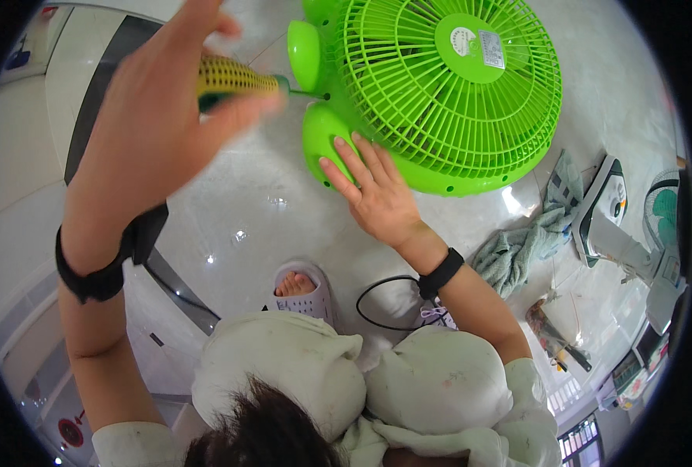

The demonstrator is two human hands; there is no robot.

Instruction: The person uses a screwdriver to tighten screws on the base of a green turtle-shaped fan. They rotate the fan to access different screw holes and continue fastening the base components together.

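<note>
A bright green plastic fan [408, 167] lies on the pale tiles with its round slatted grille [385, 86] facing up. Rounded lobes stick out from its left edge. My left hand [159, 117], somewhat blurred, is wrapped round the yellow and green handle of a screwdriver [241, 78]. The thin shaft points right, and its tip meets the fan's edge at a small dark hole between two lobes. My right hand [373, 183] rests flat, fingers spread, on the lower lobe and the rim beside the grille.
A grey-green cloth [517, 249] lies right of the fan, with a white and black flat object [602, 210] beyond it. Nearer sits a patterned item with a dark handle [556, 338]. A black cable [361, 307] loops by my slippered foot [299, 288]. Pale furniture [58, 101] stands left.
</note>
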